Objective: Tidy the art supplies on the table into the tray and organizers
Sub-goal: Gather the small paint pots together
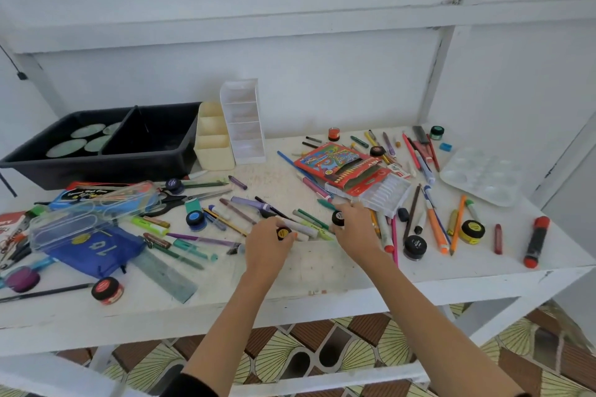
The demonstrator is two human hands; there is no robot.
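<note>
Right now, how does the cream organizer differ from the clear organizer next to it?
The cream organizer is opaque and lower; the clear organizer is see-through and taller. The cream one stands beside the black tray; the clear one is farther from it. Both have stepped compartments.

The table (322, 271) was white-painted wood, matt and scuffed, the tray (96, 167) matt black plastic, the clear organizer (245, 126) glossy plastic, the cream organizer (215, 143) smooth plastic, the pouch (96, 251) blue cloth, the pencil box (335, 164) glossy printed card, and the palette (477, 174) smooth white plastic.
</note>
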